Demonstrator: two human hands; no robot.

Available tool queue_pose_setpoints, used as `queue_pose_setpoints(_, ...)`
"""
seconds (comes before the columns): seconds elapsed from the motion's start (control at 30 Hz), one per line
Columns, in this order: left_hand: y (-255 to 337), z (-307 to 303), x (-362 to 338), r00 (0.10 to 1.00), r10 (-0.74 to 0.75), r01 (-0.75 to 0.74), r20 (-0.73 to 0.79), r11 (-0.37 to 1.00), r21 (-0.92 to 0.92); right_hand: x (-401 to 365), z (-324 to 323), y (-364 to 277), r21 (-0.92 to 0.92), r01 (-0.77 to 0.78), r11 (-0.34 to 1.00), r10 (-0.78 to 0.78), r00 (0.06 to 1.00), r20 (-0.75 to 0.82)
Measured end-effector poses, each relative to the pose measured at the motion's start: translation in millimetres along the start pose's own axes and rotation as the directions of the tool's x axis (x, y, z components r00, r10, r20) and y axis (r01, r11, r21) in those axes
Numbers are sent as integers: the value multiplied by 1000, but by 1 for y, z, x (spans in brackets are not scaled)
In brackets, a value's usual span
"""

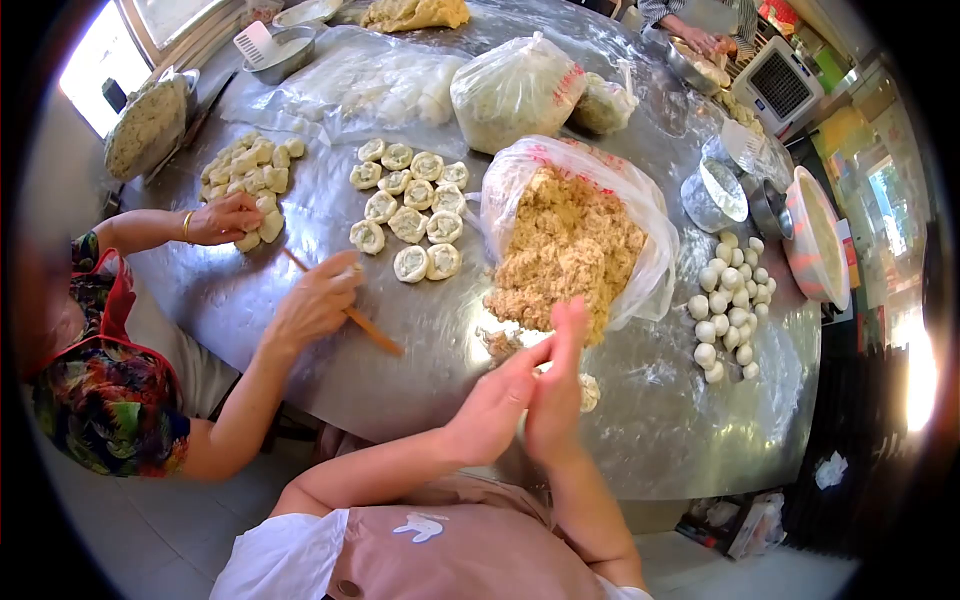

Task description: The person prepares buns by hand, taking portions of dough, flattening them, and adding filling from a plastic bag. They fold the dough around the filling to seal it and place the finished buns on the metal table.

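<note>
- The left hand [492,405] and right hand [556,380] meet palm to palm above the table [640,430] edge. The fingers are stretched straight, not curled. Whatever lies between the palms is hidden, so I cannot tell if they grip anything.
- A dough piece [589,392] lies on the table just behind the right hand.
- The bag of crumbly filling [565,250] gapes towards the hands, probably for easy reach.
- Dough balls [728,300] cluster well apart to the right.
- A co-worker's hand [315,300] holds a thin rolling stick [375,332] near shaped buns [408,205].
</note>
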State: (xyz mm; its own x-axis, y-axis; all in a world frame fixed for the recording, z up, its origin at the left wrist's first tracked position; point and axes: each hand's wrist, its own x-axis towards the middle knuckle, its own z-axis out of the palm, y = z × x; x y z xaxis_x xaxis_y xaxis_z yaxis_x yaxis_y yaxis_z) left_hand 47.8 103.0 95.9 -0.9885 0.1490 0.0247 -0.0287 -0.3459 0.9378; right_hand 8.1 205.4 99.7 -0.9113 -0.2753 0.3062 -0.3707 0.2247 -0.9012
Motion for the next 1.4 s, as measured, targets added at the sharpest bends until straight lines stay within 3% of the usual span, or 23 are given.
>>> queue_pose_setpoints(0.03,-2,3,-1,1000,-18,18,-11,1000,-13,6,-2,4,89,-88,992,94,993,-74)
queue_pose_setpoints(0.07,-6,7,-4,999,-34,34,-21,999,-26,11,-4,11,-133,-111,985,91,985,-145)
queue_pose_setpoints(0.13,0,11,-2,983,-179,169,-41,969,-180,10,-3,10,-105,13,994,-22,997,-77)
queue_pose_setpoints(0.2,1,9,6,993,-82,71,-84,989,-127,8,-1,-10,-87,66,994,-65,998,16)
queue_pose_setpoints(0.27,-9,13,12,973,5,-23,-232,997,-75,4,3,-15,130,52,990,-59,997,49)
queue_pose_setpoints(0.33,-2,9,10,946,-163,122,-279,980,-158,0,7,-18,358,15,934,-39,998,58)
queue_pose_setpoints(0.4,1,8,13,878,-252,189,-406,964,-189,-1,14,-21,366,45,930,-44,999,-11)
queue_pose_setpoints(0.47,-1,-4,15,870,-226,134,-438,963,-232,-6,18,-18,341,89,936,-57,993,-103)
queue_pose_setpoints(0.57,8,-19,17,870,-118,1,-479,971,-238,-23,20,-13,302,-185,935,148,979,140)
queue_pose_setpoints(0.63,6,-20,18,859,-2,-87,-511,985,-149,-23,30,-21,363,-232,903,215,973,87)
queue_pose_setpoints(0.67,9,-18,17,875,49,-94,-481,993,-70,-26,32,-18,371,-274,887,261,962,86)
queue_pose_setpoints(0.73,32,-10,16,854,-118,-173,-507,855,-489,-24,31,-19,392,-249,885,265,964,14)
queue_pose_setpoints(0.83,24,-14,16,902,22,-189,-432,918,-348,-23,16,-19,287,-259,922,229,964,135)
queue_pose_setpoints(0.9,16,-28,1,997,7,-16,-80,994,-111,-26,16,-22,324,-325,888,268,940,210)
queue_pose_setpoints(0.93,6,-28,8,968,242,-246,-67,966,-75,-29,20,-18,408,-291,865,236,955,180)
queue_pose_setpoints(0.97,3,-30,8,972,225,-230,-63,968,-100,-30,23,-16,489,-254,834,207,967,149)
queue_pose_setpoints(1.07,6,-32,9,982,170,-181,-79,971,-154,-28,23,-24,235,-179,955,170,984,61)
queue_pose_setpoints(1.1,11,-28,7,984,79,-121,-157,952,-280,-26,23,-26,145,-170,975,168,985,24)
queue_pose_setpoints(1.13,19,-21,6,975,-24,-70,-222,911,-406,-24,23,-24,236,-299,924,309,951,-5)
queue_pose_setpoints(1.23,30,-6,8,949,53,-129,-311,965,-230,-22,5,-24,371,-444,816,379,895,237)
queue_pose_setpoints(1.27,26,-15,2,977,107,-121,-182,990,-72,-27,8,-20,400,-435,807,354,898,263)
queue_pose_setpoints(1.37,11,-26,-5,995,48,-52,-83,998,-38,-29,6,-14,409,-379,830,259,912,319)
queue_pose_setpoints(1.4,4,-24,-2,989,91,-98,-113,993,-59,-27,19,-13,262,-157,952,141,987,76)
